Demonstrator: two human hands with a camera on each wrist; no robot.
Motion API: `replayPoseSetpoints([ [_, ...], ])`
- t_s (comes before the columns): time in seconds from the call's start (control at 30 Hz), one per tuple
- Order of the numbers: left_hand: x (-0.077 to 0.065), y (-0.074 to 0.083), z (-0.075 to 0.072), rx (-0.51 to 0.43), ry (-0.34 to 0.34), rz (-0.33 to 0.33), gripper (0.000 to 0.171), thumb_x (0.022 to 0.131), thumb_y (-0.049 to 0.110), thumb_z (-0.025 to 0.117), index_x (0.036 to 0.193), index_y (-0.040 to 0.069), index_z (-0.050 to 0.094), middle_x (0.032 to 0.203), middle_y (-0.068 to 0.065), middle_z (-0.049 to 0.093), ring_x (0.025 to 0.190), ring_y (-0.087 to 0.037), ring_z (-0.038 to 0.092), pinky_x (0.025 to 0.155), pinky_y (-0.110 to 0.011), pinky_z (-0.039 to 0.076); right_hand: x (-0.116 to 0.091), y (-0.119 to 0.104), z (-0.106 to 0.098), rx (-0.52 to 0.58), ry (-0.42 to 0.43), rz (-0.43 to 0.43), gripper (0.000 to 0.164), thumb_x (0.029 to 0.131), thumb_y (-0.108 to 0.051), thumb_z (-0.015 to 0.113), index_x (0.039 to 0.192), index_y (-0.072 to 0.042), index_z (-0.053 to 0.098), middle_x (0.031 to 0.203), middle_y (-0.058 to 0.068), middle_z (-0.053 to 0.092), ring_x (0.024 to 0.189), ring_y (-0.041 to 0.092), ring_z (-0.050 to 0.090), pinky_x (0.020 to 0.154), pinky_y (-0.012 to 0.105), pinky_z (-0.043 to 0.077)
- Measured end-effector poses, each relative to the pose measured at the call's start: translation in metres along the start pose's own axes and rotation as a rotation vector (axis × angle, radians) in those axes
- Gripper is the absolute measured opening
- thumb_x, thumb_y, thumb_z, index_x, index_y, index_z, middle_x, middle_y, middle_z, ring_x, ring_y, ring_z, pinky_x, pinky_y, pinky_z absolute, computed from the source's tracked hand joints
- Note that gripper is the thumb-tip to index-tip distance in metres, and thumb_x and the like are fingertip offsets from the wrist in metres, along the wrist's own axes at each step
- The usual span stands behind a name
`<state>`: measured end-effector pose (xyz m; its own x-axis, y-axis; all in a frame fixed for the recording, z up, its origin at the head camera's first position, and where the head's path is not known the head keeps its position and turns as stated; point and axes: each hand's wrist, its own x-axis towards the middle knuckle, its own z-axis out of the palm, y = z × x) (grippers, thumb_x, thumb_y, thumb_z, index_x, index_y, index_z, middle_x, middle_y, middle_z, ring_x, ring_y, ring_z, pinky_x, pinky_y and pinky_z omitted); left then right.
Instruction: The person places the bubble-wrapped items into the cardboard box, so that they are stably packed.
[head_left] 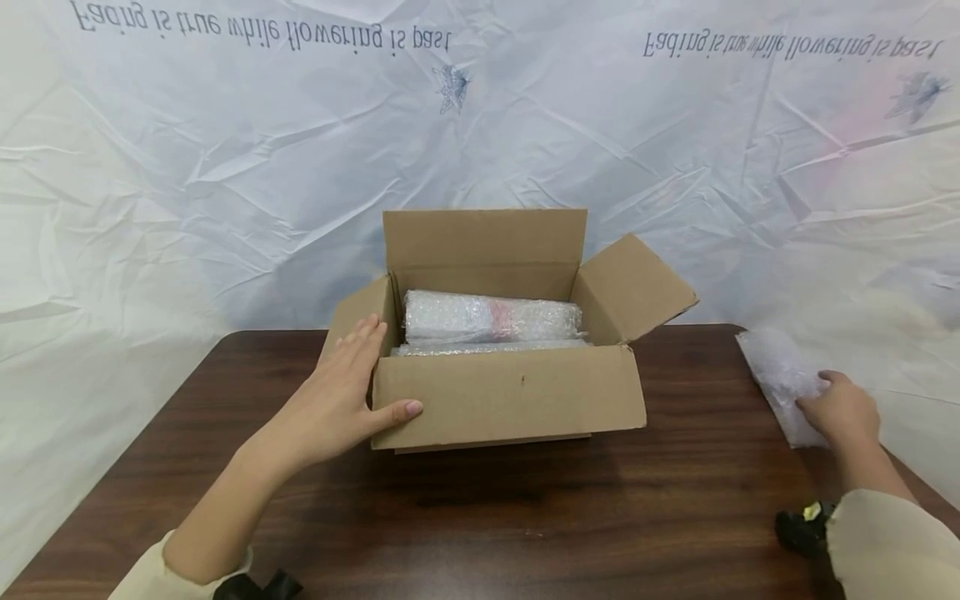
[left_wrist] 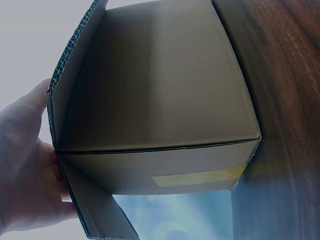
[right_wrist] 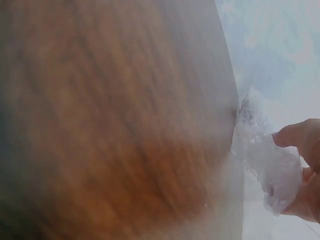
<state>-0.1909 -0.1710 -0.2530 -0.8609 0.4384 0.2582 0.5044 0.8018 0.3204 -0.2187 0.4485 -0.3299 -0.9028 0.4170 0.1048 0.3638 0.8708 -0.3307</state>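
Note:
An opened cardboard box stands on the table, its flaps folded outward. Inside it lie bubble-wrapped packages, the upper one with a pinkish patch. My left hand rests at the box's front left corner, thumb on the front flap and straight fingers along the left flap. In the left wrist view the same hand shows behind the flaps. Far to the right, my right hand pinches a piece of bubble wrap between thumb and fingers. The right wrist view shows that bubble wrap crumpled at the table's edge.
The dark wooden table carries the box near its back edge. A white sheet with printed lettering hangs behind and around the table. Yellowish tape runs along one side of the box.

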Motion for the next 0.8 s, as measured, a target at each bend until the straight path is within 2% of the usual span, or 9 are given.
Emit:
replayPoseSetpoints([
  [0.13, -0.001, 0.000, 0.000, -0.001, 0.002, 0.002, 0.108, 0.079, 0.071, 0.048, 0.146, -0.005, 0.010, 0.152, -0.018, 0.008, 0.139, -0.027, 0.003, 0.113, -0.044, 0.007, 0.001, -0.004, 0.000, 0.012, 0.053, -0.012, 0.058, 0.083, -0.012, 0.050, 0.129, 0.018, 0.030, 0.108, 0.042, 0.046, 0.088, 0.055, 0.046, 0.064, 0.055, 0.042],
  [0.4, -0.002, 0.000, 0.000, -0.003, 0.001, -0.003, 0.108, 0.079, 0.072, 0.048, 0.146, -0.003, 0.009, 0.152, -0.017, 0.007, 0.140, -0.025, 0.003, 0.113, -0.044, 0.007, -0.003, -0.027, -0.003, 0.135, 0.190, -0.014, 0.054, 0.087, -0.011, 0.049, 0.132, 0.014, 0.034, 0.122, 0.041, 0.040, 0.106, 0.056, 0.039, 0.084, 0.061, 0.035],
  [0.53, -0.002, 0.000, 0.000, 0.001, 0.006, -0.001, 0.108, 0.079, 0.071, 0.048, 0.146, -0.004, 0.010, 0.152, -0.018, 0.008, 0.139, -0.026, 0.003, 0.113, -0.045, 0.008, -0.007, -0.040, -0.008, 0.180, 0.247, -0.038, 0.054, 0.088, -0.011, 0.051, 0.134, 0.012, 0.035, 0.124, 0.039, 0.040, 0.108, 0.056, 0.038, 0.086, 0.062, 0.033],
  [0.7, -0.002, 0.000, 0.000, 0.000, 0.005, 0.002, 0.108, 0.079, 0.071, 0.048, 0.146, -0.004, 0.010, 0.152, -0.018, 0.008, 0.139, -0.026, 0.003, 0.113, -0.045, 0.007, -0.013, -0.054, -0.013, 0.231, 0.356, -0.111, 0.048, 0.087, -0.009, 0.053, 0.130, 0.010, 0.042, 0.122, 0.037, 0.045, 0.108, 0.054, 0.041, 0.086, 0.060, 0.034],
  [0.8, -0.002, -0.001, 0.000, -0.001, 0.004, 0.002, 0.108, 0.079, 0.071, 0.048, 0.146, -0.004, 0.010, 0.152, -0.018, 0.007, 0.139, -0.026, 0.003, 0.113, -0.045, 0.007, -0.017, -0.064, -0.017, 0.276, 0.416, -0.119, 0.048, 0.086, -0.008, 0.054, 0.130, 0.008, 0.044, 0.123, 0.034, 0.047, 0.110, 0.052, 0.042, 0.089, 0.059, 0.034],
])
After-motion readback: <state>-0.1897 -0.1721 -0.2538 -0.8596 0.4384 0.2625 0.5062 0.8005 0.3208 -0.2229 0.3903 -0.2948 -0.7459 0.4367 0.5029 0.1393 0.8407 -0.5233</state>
